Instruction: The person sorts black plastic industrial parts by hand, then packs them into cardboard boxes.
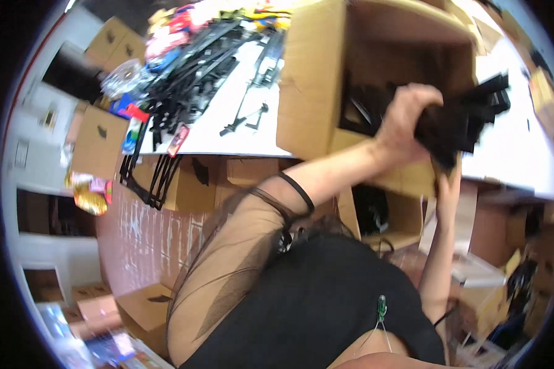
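My left hand (407, 120) is closed round a bundle of black plastic pieces (468, 120), blurred by motion, over the front right edge of an open cardboard box (311, 74). More black pieces (363, 104) lie inside that box. Just below the bundle is my right hand (446, 181), beside the box's front flap. Its fingers are mostly hidden, so I cannot tell whether it grips the flap, the bundle or nothing.
On the white table (218, 132) left of the box lies a heap of long black plastic parts (197, 74), with colourful packages (175, 27) behind. Black frames (160, 178) hang over the table's front edge. Another open carton (406, 230) with black contents stands below the table.
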The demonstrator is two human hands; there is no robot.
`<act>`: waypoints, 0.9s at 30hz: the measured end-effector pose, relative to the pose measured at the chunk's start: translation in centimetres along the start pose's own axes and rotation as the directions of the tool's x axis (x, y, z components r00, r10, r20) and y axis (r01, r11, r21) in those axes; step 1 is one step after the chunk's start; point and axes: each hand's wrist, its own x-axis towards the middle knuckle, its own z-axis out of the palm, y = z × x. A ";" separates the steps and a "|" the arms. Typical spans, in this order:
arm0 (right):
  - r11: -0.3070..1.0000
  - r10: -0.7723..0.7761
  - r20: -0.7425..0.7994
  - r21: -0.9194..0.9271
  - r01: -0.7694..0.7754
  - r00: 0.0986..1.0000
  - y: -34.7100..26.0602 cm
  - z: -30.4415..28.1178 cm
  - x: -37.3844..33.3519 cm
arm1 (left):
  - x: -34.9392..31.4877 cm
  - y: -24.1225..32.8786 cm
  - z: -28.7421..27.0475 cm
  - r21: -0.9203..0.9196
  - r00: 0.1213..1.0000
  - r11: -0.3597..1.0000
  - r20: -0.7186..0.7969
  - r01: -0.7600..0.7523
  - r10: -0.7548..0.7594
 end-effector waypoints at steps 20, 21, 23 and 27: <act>0.954 0.279 0.414 -0.012 -0.301 0.867 3.0 -9.6 7.5 | 2.8 10.1 0.9 -0.580 0.777 0.518 0.473 0.629 -0.415; 0.903 0.386 0.552 -0.062 -0.425 0.739 5.8 -8.3 10.3 | 1.3 11.1 1.9 -0.575 0.743 0.479 0.583 0.663 -0.330; 0.953 0.282 0.554 -0.068 -0.295 0.783 -1.3 -1.7 9.8 | -0.9 12.8 -1.3 -0.389 0.638 0.525 0.612 0.757 -0.467; 0.727 0.686 0.437 -0.429 -0.536 0.582 9.3 -14.5 10.5 | -7.0 16.7 5.7 -0.199 0.354 0.449 0.888 0.871 -0.294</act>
